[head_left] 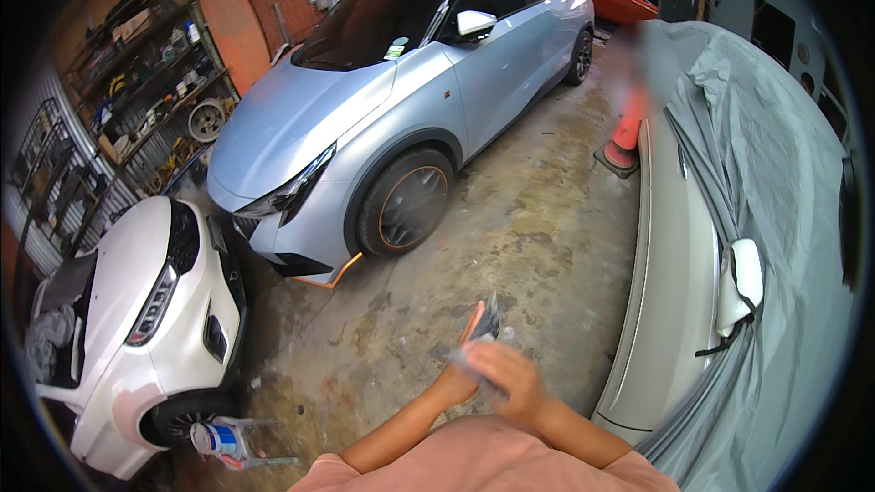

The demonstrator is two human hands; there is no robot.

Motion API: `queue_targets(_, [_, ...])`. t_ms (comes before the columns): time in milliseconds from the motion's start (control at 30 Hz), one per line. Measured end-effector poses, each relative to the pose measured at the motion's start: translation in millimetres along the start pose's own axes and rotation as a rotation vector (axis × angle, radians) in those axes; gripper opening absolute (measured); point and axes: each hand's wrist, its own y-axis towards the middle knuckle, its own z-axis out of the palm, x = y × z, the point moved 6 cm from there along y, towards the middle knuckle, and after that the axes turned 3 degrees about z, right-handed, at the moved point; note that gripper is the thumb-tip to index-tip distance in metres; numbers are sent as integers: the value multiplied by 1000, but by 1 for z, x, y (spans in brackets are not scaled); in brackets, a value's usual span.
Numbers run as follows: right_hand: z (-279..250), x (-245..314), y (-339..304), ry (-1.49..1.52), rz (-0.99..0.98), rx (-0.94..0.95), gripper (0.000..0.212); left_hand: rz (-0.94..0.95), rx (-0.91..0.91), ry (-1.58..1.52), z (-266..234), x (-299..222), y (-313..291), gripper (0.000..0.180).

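Shows, far, illegible windshield sticker point(395, 49); near, grips blurred grey material point(489, 322) in right hand point(515, 383), with indeterminable grip by left hand point(453, 384).

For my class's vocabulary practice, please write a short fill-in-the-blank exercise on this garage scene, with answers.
1. The lower-left car is mainly coloured ____.
2. A loose car cover hangs on the picture's ____ side.
3. The light-blue crossover has a front wheel with a thin ring coloured ____.
4. The person's hands in view number ____.

Missing words: white; right; orange; two.
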Motion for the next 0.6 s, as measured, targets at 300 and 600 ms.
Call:
queue_targets(300, [17,-13,-13,20,69,-28,41,-317,39,-22,-3,-3,-27,91])
queue_targets(600, [29,-40,-11,146,319,-79,38,-150,-135,-25,-11,-29,-32,92])
